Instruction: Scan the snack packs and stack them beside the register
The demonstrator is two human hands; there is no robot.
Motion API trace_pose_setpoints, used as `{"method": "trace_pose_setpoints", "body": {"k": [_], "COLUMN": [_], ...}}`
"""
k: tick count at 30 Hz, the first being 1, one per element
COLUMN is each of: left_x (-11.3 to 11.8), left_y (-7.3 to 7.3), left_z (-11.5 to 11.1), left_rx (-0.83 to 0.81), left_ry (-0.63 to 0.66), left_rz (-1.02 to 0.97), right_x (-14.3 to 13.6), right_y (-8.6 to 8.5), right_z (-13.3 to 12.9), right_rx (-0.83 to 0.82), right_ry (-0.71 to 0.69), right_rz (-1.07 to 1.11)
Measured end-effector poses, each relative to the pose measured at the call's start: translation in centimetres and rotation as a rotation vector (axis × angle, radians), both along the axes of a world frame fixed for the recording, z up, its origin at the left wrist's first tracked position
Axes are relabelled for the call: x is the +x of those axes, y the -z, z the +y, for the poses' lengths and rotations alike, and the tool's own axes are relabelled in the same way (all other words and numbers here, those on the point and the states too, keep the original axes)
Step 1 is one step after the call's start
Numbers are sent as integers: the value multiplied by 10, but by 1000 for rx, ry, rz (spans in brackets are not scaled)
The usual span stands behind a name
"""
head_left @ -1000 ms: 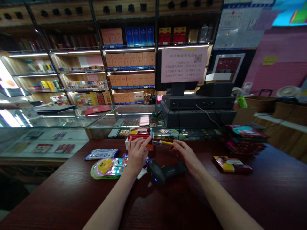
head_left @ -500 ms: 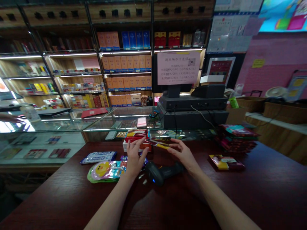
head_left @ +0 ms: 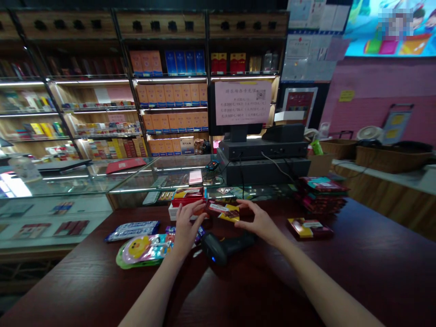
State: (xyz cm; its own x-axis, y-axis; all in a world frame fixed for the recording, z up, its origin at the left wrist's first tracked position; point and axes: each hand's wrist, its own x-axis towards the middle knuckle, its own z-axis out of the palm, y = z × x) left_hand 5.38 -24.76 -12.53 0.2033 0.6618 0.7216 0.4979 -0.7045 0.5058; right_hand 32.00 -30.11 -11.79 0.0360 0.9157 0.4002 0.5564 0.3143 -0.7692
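A flat red and yellow packet is held up between my two hands, its broad printed side facing me. My left hand grips its left end, and my right hand pinches the right end. Just below lies a black handheld scanner with a blue light. Behind my left hand, red and yellow packets rest on a white box. One similar packet lies by itself to the right, in front of a stack of dark red packets.
On the left of the dark table lie a blue and white packet and a colourful pack with a yellow duck. A glass display counter and a black register stand behind. Stocked shelves line the wall.
The held packet has tilted so that more of its printed face shows. The whole view has shifted slightly, with the surroundings now further left. Someone's hand at the far left is gone from view.
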Motion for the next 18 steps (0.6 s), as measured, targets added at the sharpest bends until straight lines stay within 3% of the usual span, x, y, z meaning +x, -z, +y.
{"method": "trace_pose_setpoints", "body": {"k": [10, 18], "left_x": [21, 68], "left_y": [0, -14], "left_z": [-2, -20], "left_rx": [2, 38], "left_ry": [92, 100], "left_rz": [124, 191], "right_x": [43, 79], "right_y": [-20, -30], "right_z": [-19, -41], "right_rx": [36, 28], "right_ry": [0, 63], "right_rz": [-335, -365]}}
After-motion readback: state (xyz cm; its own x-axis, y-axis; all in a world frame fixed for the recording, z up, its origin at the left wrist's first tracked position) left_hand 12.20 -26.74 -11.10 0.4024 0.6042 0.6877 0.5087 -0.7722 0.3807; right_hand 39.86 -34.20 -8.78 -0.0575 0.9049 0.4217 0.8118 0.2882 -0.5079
